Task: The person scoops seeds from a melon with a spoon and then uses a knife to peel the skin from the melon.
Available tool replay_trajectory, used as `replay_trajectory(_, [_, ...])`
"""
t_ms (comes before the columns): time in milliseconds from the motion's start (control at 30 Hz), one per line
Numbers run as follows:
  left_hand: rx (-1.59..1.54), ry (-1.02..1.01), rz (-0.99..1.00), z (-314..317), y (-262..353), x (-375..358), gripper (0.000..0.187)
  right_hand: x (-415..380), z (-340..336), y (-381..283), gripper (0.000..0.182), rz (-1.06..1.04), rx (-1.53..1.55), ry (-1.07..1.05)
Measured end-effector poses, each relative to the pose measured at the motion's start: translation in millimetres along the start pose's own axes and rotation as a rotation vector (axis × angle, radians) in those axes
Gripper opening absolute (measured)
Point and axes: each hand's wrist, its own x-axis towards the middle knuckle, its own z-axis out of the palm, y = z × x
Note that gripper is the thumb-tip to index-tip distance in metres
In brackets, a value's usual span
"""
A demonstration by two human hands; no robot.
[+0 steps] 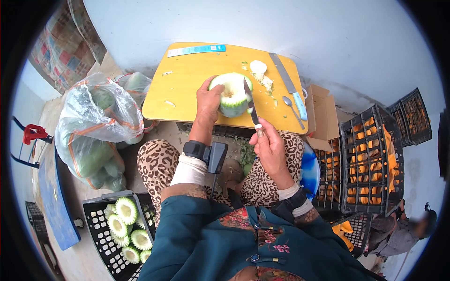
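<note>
My left hand point(208, 99) grips a pale green melon point(230, 111) at the near edge of the yellow table, with the thumb at its hollowed opening. The melon's top is cut, showing white flesh and a scalloped green rim. My right hand point(270, 152) is closed around the handle of a small knife point(253, 114). Its dark blade points away from me along the melon's right side, and a bit of green peel clings to it. Whether the blade cuts into the flesh is not clear. White melon scraps point(266, 82) and a round white piece point(258, 67) lie behind, to the right.
On the yellow table point(183, 89) lie a large knife point(287, 79), a spoon point(293, 111) and a blue-and-white strip point(197, 50). A plastic bag of melons point(101, 136) stands left. A black crate point(101, 246) holds carved melon pieces; orange-filled crates point(370, 159) and another person point(396, 232) are right.
</note>
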Motion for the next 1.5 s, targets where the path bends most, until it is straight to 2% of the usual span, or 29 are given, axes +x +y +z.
replay_trajectory(1233, [0.001, -0.010, -0.020, -1, 1, 0, 0.041, 2, 7, 11, 0.034, -0.052, -0.048, -0.003])
replay_trajectory(1500, [0.003, -0.016, -0.018, -1, 2, -1, 0.042, 3, 16, 1, 0.030, -0.061, -0.153, 0.107])
